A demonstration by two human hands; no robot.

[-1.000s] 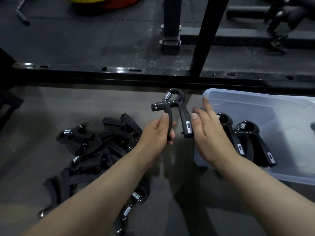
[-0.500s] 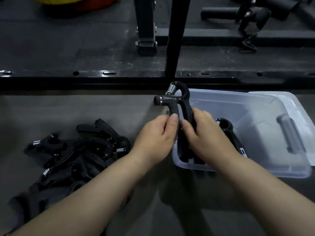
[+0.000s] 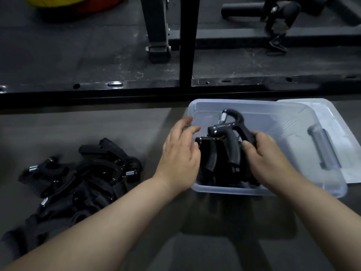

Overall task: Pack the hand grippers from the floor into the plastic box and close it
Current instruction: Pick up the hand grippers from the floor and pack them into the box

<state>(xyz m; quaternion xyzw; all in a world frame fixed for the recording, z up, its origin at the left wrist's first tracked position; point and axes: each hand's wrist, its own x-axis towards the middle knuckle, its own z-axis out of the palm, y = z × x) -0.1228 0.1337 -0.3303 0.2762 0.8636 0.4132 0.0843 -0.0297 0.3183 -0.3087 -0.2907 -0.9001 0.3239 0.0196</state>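
Note:
A clear plastic box (image 3: 293, 122) sits on the floor at centre right. My right hand (image 3: 261, 155) grips a black hand gripper (image 3: 232, 133) by one handle, inside the box's left end. Other black grippers (image 3: 210, 153) lie beneath it in the box. My left hand (image 3: 179, 151) hovers over the box's left rim with relaxed, spread fingers and holds nothing. A pile of several black hand grippers (image 3: 78, 178) lies on the floor to the left.
The box lid (image 3: 340, 137) lies under the box's right end, and a clear handle (image 3: 322, 147) shows on that end. A black steel rack base (image 3: 136, 90) and upright post (image 3: 186, 42) run across the floor just behind the box.
My left hand has let go of the gripper and drawn back with open fingers. My right hand has lowered the gripper into the box's left end.

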